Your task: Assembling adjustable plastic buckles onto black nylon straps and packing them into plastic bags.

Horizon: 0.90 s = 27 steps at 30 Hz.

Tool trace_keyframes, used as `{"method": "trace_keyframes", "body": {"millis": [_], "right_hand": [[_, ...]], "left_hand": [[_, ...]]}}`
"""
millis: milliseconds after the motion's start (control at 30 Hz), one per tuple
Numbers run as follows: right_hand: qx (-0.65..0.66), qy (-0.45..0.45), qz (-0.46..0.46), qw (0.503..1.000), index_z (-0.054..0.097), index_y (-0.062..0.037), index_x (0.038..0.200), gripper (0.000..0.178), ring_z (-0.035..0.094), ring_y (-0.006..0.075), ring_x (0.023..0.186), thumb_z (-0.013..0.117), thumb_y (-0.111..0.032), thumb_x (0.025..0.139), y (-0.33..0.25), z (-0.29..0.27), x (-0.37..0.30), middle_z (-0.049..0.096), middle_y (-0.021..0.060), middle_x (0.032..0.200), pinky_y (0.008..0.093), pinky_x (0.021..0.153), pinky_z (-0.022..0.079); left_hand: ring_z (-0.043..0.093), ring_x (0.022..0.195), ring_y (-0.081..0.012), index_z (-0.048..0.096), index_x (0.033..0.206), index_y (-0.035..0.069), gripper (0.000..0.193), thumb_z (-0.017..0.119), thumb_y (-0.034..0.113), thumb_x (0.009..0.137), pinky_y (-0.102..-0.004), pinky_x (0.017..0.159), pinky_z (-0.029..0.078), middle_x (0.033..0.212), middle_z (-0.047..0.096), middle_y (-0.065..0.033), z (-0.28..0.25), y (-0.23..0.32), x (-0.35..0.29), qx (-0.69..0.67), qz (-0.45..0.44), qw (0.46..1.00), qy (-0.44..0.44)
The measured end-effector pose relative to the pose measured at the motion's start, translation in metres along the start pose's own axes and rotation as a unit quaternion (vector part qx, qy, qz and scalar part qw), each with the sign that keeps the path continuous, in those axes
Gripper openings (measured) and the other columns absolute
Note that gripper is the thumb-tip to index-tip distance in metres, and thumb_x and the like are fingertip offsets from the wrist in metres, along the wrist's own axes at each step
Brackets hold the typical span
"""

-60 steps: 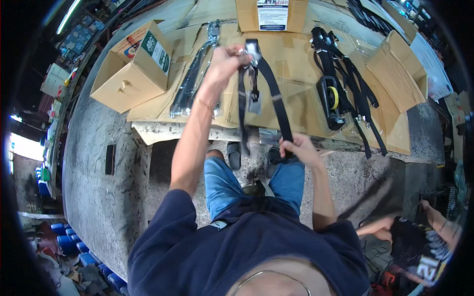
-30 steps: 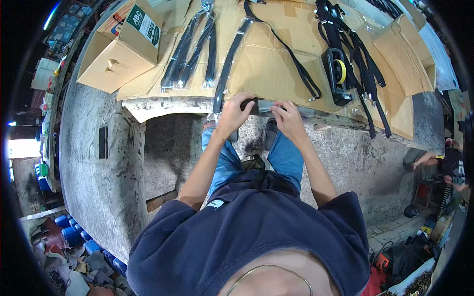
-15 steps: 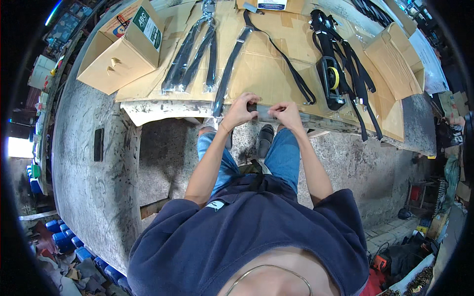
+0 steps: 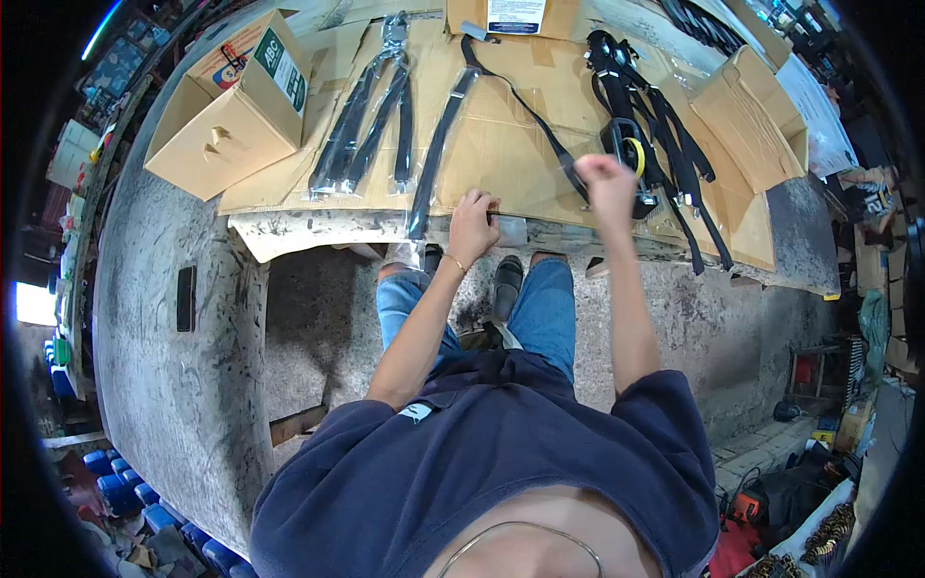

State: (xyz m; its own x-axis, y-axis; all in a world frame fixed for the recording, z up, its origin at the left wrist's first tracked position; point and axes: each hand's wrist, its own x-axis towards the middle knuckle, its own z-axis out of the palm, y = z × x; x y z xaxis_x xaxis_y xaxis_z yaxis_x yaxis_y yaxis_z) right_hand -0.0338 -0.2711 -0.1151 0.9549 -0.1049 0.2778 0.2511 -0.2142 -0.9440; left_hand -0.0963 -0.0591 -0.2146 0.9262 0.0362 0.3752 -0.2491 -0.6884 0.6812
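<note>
Your right hand (image 4: 609,181) is blurred, so its grip is unclear, perhaps closed. Your left hand (image 4: 474,223) covers part of the clear bag (image 4: 511,154). The top box (image 4: 515,16) is cut off.

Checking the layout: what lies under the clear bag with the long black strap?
Flattened brown cardboard lies under the clear bag. The left hand covers its near edge; what is under the cardboard is hidden.
</note>
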Motion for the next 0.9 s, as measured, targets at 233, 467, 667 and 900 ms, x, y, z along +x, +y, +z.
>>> {"method": "trace_keyframes", "body": {"millis": [233, 467, 667, 900], "right_hand": [[0.224, 0.273, -0.251, 0.901, 0.058, 0.0056, 0.102, 0.017, 0.060, 0.0255, 0.089, 0.052, -0.004, 0.090, -0.200, -0.237, 0.004, 0.061, 0.0155, 0.098, 0.0389, 0.084, 0.049], [-0.062, 0.516, -0.410, 0.750, 0.055, 0.0049, 0.110, 0.022, 0.058, 0.0163, 0.078, 0.056, -0.008, 0.092, -0.285, -0.353, -0.116, 0.062, 0.0119, 0.097, 0.0249, 0.071, 0.049], [-0.220, 0.227, -0.089, 0.945, 0.067, -0.0054, 0.084, 0.007, 0.062, 0.0153, 0.084, 0.067, 0.000, 0.080, -0.229, -0.236, -0.151, 0.064, 0.0064, 0.102, 0.0290, 0.076, 0.049], [-0.058, -0.137, 0.035, 0.988, 0.062, 0.0044, 0.096, 0.017, 0.064, 0.0127, 0.081, 0.065, 0.005, 0.079, -0.115, -0.090, -0.138, 0.067, 0.0068, 0.089, 0.0266, 0.073, 0.050]], "left_hand": [[0.056, 0.087, -0.0328, 0.061, 0.088, 0.001, 0.022, 0.058, 0.003, 0.067, -0.0397, 0.077, 0.046, 0.091, 0.058, -0.0154, 0.006, -0.002, 0.011, -0.030, 0.034, 0.999, 0.001], [0.055, 0.090, -0.0332, 0.061, 0.094, 0.000, 0.022, 0.059, 0.005, 0.073, -0.0398, 0.082, 0.044, 0.092, 0.057, -0.0156, -0.009, -0.003, 0.012, -0.004, 0.025, 0.999, -0.034], [0.056, 0.094, -0.0272, 0.058, 0.109, -0.001, 0.026, 0.055, 0.007, 0.085, -0.0340, 0.083, 0.044, 0.101, 0.059, -0.0157, -0.041, 0.087, -0.008, -0.056, -0.072, 0.994, 0.064], [0.059, 0.089, -0.0136, 0.060, 0.110, -0.001, 0.029, 0.065, 0.002, 0.082, -0.0254, 0.075, 0.050, 0.107, 0.061, -0.0076, -0.062, 0.174, -0.030, -0.411, -0.030, 0.887, -0.210]]}}
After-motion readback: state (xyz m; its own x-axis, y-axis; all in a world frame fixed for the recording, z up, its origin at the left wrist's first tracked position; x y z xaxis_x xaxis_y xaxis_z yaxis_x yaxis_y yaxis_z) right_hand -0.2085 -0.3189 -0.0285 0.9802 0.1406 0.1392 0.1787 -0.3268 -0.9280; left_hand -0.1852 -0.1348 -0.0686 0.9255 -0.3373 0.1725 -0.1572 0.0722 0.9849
